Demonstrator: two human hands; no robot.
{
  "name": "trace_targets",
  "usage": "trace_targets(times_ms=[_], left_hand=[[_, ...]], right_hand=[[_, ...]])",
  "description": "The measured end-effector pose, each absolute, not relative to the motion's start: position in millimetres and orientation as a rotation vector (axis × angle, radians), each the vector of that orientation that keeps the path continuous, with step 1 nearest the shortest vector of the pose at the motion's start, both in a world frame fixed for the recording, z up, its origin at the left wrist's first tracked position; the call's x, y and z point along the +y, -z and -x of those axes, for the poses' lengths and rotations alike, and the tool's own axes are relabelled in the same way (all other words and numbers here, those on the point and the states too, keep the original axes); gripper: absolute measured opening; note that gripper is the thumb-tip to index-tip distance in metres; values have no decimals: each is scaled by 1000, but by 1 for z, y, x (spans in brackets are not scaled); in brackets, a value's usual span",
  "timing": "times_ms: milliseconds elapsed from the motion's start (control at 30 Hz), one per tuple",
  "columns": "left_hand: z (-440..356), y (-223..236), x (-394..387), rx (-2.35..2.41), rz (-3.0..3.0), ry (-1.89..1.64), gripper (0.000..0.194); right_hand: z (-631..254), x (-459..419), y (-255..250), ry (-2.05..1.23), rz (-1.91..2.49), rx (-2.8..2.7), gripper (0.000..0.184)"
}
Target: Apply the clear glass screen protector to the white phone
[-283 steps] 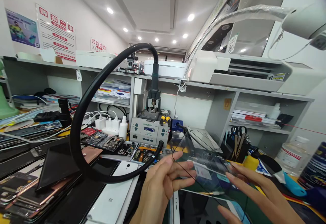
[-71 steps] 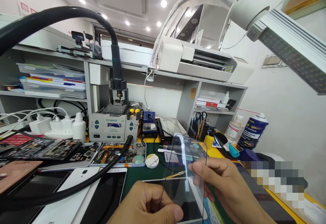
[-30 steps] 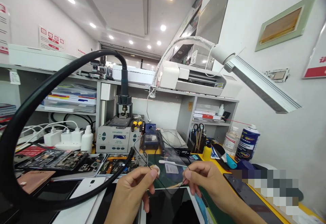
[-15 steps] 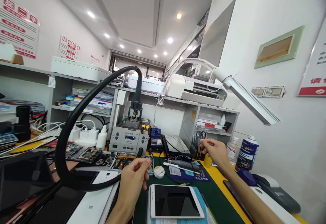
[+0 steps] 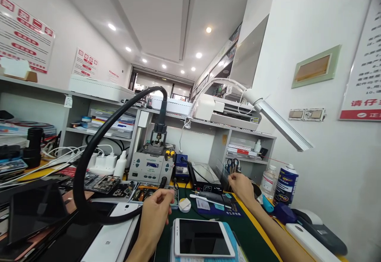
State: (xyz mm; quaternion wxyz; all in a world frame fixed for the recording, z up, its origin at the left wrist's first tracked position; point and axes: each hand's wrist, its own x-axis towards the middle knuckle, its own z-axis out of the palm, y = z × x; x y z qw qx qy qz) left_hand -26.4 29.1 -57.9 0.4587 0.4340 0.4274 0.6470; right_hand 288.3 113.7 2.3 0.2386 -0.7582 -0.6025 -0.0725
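My right hand is raised at the back right of the bench, with finger and thumb pinching the edge of a thin clear sheet. The sheet is see-through and stands tilted in front of the scissors. Near the middle, my left hand is closed, fingers pressed to the thumb; whatever it may hold is hidden. To the right of that hand lies a white tablet-like phone with a dark screen, face up on a blue and white stack. A round white tub stands just behind.
A thick black hose arches over the left side from the hot-air station. Phones and boards, including a white phone, crowd the left. A spray can and clear bottle stand right. A tool mat lies at the back.
My right hand has come down and slightly left with the clear sheet, which now hangs lower. My left hand stays almost still. The view has tilted a little upward.
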Motion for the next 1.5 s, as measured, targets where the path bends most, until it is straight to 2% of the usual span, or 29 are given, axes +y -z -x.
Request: trace_targets(times_ms=[467,1500], left_hand=[[22,52,22,1039,-1081,-1607,40],[20,47,18,1047,-1162,-1514,38]], right_hand=[[-285,129,19,256,2213,-1678,29],[-296,139,30,121,2257,-1702,31]])
